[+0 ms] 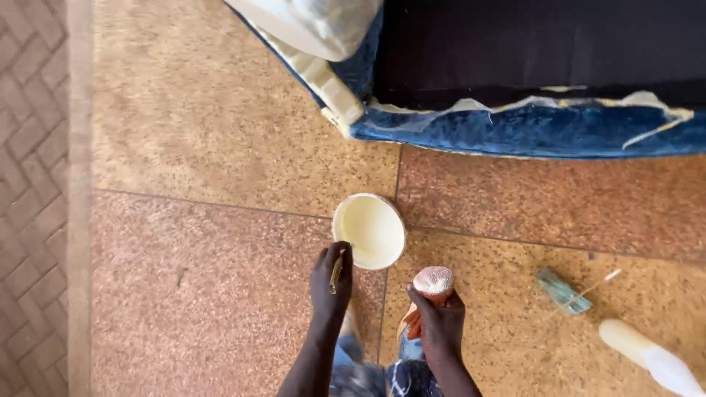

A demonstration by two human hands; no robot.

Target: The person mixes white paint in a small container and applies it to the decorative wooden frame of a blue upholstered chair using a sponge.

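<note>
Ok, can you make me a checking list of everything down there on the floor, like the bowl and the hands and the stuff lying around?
surface: speckled orange-brown floor tiles, seams visible.
job's things: white bowl of pale creamy liquid on the floor; thin stick; orange thing with a pale round tip.
clutter: small green block and white bottle lying at the right.
grippers: left hand holds the stick at the bowl's rim; right hand grips the orange thing.
cables: nothing seen.
surroundings: blue upholstered furniture with torn, pale edging at top; brick paving at the left.
</note>
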